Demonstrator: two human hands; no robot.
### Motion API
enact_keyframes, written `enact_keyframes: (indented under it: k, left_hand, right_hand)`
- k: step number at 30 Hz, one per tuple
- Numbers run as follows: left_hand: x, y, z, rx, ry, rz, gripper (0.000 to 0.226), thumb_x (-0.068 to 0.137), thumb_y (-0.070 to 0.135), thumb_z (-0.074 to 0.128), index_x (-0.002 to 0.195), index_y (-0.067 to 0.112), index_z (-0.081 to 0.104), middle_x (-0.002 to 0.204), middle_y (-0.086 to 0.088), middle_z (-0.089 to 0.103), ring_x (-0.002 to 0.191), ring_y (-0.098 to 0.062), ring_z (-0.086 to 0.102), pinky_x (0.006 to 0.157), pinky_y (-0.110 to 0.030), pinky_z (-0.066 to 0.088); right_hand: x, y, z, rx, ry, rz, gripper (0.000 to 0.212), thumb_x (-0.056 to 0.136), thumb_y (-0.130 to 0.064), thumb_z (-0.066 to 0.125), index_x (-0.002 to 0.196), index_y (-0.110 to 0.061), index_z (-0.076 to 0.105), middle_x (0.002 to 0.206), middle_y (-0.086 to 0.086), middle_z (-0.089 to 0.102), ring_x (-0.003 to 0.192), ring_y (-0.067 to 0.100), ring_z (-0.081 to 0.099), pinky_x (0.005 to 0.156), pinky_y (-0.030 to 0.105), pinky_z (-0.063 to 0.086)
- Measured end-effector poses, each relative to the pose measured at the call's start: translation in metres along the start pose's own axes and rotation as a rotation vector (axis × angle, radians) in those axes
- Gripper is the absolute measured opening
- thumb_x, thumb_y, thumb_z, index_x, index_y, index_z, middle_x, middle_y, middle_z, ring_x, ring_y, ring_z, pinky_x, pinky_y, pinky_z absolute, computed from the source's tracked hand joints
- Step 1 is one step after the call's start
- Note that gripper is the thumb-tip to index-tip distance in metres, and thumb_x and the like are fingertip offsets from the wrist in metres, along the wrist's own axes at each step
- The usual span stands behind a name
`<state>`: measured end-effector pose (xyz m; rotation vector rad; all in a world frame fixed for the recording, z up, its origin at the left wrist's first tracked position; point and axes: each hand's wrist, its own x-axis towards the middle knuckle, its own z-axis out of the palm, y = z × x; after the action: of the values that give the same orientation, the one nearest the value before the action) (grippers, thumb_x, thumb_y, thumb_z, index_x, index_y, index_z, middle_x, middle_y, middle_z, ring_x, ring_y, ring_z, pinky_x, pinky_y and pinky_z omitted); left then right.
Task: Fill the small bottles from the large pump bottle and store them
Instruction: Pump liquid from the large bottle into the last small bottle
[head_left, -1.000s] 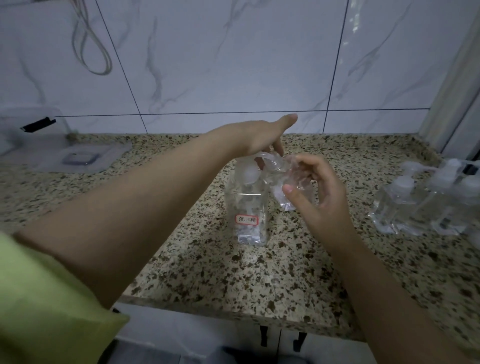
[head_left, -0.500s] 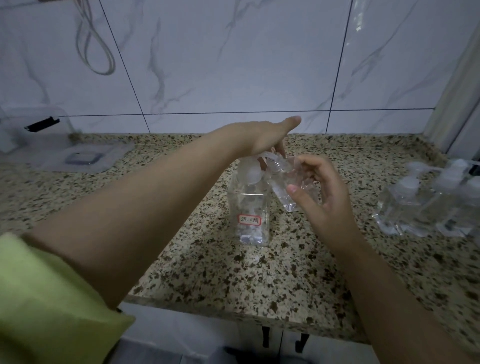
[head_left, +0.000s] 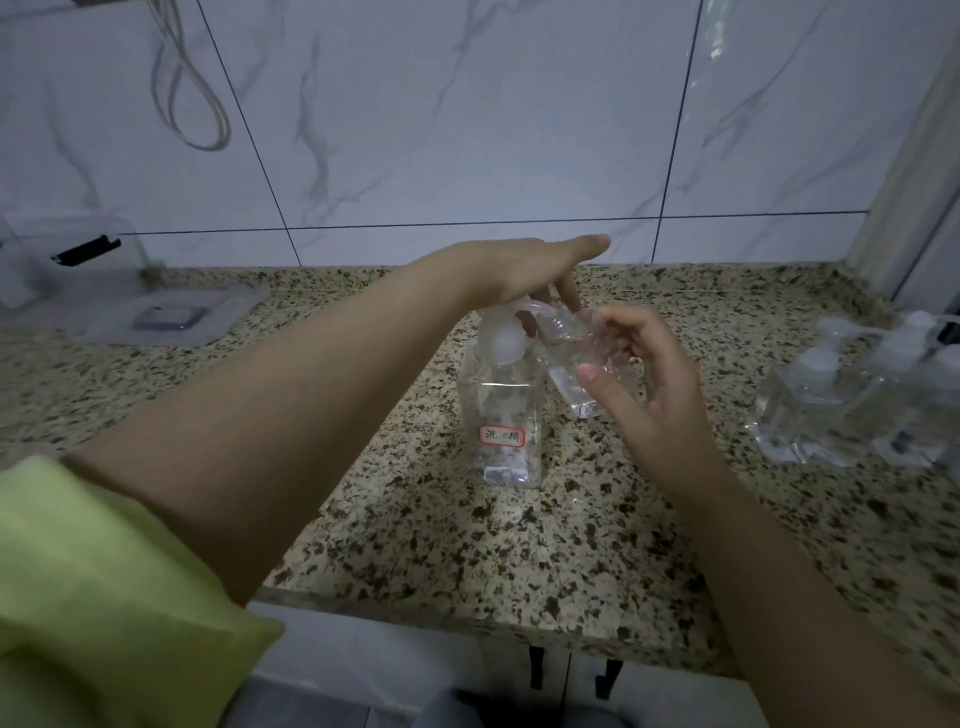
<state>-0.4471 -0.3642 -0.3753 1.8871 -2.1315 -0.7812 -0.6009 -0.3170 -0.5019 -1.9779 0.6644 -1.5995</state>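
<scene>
Pump head mostly hidden under the left hand (head_left: 524, 273); only the nozzle and white collar showed. Clear-on-clear made the small bottle (head_left: 574, 364) hard to outline, and its far side was covered by the right hand (head_left: 644, 379). Liquid level in either bottle: couldn't tell. Group of small pump bottles (head_left: 852, 405) at right was blurred and partly cut by the frame edge. Clear box (head_left: 67, 260) and its lid (head_left: 171, 317) at far left were dim, contents unreadable.

Left hand lay flat, fingers straight and extended, palm pressing on top of the large pump bottle (head_left: 504, 410), which stood upright mid-countertop (head_left: 415, 519) with a red-bordered label facing the camera. Left forearm reached in diagonally from the green sleeve (head_left: 88, 597).

Right hand gripped the small bottle, thumb in front, fingers curled round the back. Bottle was tilted, neck up against the pump nozzle, base lifted off the counter, just right of the large bottle.
</scene>
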Motion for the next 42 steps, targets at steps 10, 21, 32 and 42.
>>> enact_keyframes:
  k: [10, 21, 32, 42]
  left_hand:
    - [-0.0019, -0.0003, 0.0016, 0.027, 0.035, 0.016, 0.072, 0.098, 0.068, 0.015, 0.092, 0.025, 0.073, 0.121, -0.005, 0.064, 0.115, -0.021, 0.056, 0.112, -0.046, 0.034]
    - [-0.0015, 0.0018, 0.0003, 0.1, 0.047, -0.033, 0.078, 0.1, 0.066, 0.012, 0.123, 0.017, 0.068, 0.143, -0.01, 0.052, 0.129, -0.025, 0.047, 0.104, -0.042, 0.029]
    - [-0.0022, 0.0025, -0.0001, 0.047, 0.067, -0.024, 0.077, 0.1, 0.065, 0.012, 0.123, 0.017, 0.068, 0.135, -0.008, 0.058, 0.128, -0.024, 0.048, 0.1, -0.04, 0.03]
    - [0.0001, -0.0027, 0.0031, 0.033, 0.08, -0.033, 0.077, 0.097, 0.07, 0.014, 0.116, 0.021, 0.07, 0.127, -0.008, 0.058, 0.122, -0.024, 0.051, 0.11, -0.044, 0.031]
  right_hand:
    - [-0.0007, 0.0007, 0.0008, -0.01, 0.014, -0.005, 0.03, 0.091, -0.024, 0.066, 0.12, -0.02, 0.057, 0.106, -0.008, 0.061, 0.099, 0.013, 0.057, 0.089, 0.032, 0.05]
    - [0.0016, 0.0024, -0.0036, -0.01, 0.03, -0.004, 0.031, 0.089, -0.025, 0.066, 0.119, -0.02, 0.057, 0.105, -0.018, 0.06, 0.099, 0.01, 0.058, 0.088, 0.032, 0.051]
    - [0.0009, 0.0, -0.0041, 0.008, 0.028, 0.012, 0.03, 0.088, -0.025, 0.065, 0.117, -0.023, 0.058, 0.107, -0.01, 0.062, 0.101, 0.016, 0.059, 0.09, 0.03, 0.051]
    - [0.0014, 0.0004, -0.004, -0.025, 0.014, 0.007, 0.034, 0.088, -0.025, 0.066, 0.12, -0.018, 0.058, 0.107, -0.009, 0.063, 0.099, 0.009, 0.058, 0.089, 0.029, 0.051]
